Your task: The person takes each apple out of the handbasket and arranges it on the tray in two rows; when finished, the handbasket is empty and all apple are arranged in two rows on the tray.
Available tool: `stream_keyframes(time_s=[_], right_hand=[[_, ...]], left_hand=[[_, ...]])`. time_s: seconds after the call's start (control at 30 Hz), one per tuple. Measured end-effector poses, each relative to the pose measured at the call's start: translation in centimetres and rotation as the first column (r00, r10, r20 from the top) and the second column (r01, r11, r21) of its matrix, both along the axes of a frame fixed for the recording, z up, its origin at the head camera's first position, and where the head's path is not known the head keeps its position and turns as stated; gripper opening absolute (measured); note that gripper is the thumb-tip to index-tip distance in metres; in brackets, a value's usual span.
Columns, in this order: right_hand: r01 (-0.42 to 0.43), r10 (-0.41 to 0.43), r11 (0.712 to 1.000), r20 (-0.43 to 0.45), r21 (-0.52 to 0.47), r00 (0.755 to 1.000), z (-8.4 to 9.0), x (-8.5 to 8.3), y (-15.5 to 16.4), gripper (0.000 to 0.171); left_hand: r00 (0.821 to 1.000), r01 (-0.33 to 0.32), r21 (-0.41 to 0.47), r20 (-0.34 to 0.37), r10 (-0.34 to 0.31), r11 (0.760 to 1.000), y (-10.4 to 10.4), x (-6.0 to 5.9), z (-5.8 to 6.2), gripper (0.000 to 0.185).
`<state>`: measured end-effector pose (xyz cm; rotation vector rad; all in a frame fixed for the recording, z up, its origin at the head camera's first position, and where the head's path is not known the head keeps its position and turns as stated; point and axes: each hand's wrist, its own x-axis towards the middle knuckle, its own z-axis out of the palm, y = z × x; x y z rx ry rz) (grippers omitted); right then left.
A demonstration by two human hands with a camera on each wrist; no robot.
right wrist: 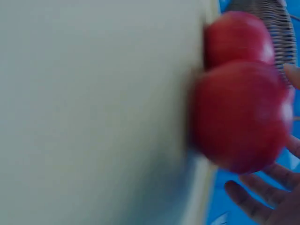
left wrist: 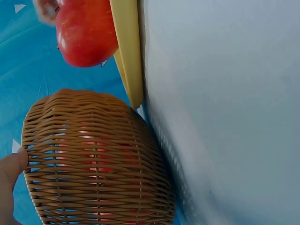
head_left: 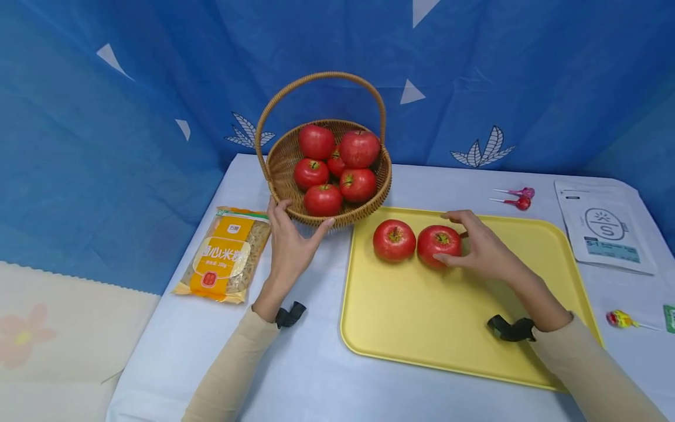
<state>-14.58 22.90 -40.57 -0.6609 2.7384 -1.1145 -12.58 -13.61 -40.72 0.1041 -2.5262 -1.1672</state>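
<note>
A wicker basket with a tall handle holds several red apples, its opening facing the head camera. My left hand holds the basket's front rim, thumb and fingers spread along it. In the left wrist view, one digit lies on the rim and red shows through the weave. On the yellow tray two red apples sit side by side, a left apple and a right apple. My right hand is around the right apple, thumb in front and fingers behind. Its fingers look spread in the blurred right wrist view.
An orange-labelled food bag lies left of the basket. Behind the tray are two lollipops; a white pouch and a yellow lollipop lie to its right. A blue curtain hangs behind the table.
</note>
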Motion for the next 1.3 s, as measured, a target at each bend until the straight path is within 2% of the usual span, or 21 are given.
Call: stream_keyframes(time_s=[0.13,0.27,0.4,0.5,0.67,0.83,1.07,1.3], right_hand=[[-0.069,0.06,0.996,-0.154,-0.056,0.986,2.6,-2.0,-2.1,0.08],[-0.172,0.145,0.981,-0.263,-0.084,0.954,5.4,-4.8,-5.8,0.079],[-0.228,0.197,0.971,-0.289,-0.077,0.937,7.4,-7.7,-9.9,0.078],[-0.234,0.211,0.971,-0.274,-0.056,0.938,8.2,-9.8,-12.5,0.079],[-0.179,0.181,0.983,-0.206,0.03,0.962,7.7,-12.8,-14.8,0.085],[-0.12,0.141,0.985,-0.167,0.126,0.976,6.8,-14.4,-15.5,0.086],[-0.136,0.166,0.98,-0.218,0.144,0.962,6.4,-15.2,-15.8,0.066],[-0.145,0.173,0.982,-0.267,0.12,0.948,6.1,-15.0,-15.7,0.062]], left_hand=[[1.0,-0.009,-0.002,0.003,0.009,1.0,-0.2,0.0,-0.1,0.09],[1.0,-0.02,0.001,0.01,0.02,1.0,-0.4,0.0,-0.2,0.091],[1.0,-0.026,0.003,0.012,0.026,1.0,-0.5,0.2,-0.3,0.091],[1.0,-0.025,0.003,0.008,0.025,1.0,-0.4,0.2,-0.5,0.09],[1.0,-0.016,-0.005,0.011,0.016,1.0,0.0,0.3,-0.5,0.092],[1.0,-0.002,-0.026,-0.001,0.002,1.0,0.3,0.2,-0.3,0.092],[1.0,-0.011,-0.035,-0.017,0.011,0.999,0.2,-0.1,-0.3,0.092],[1.0,-0.015,-0.041,-0.002,0.015,0.999,0.1,0.0,-0.3,0.093]])
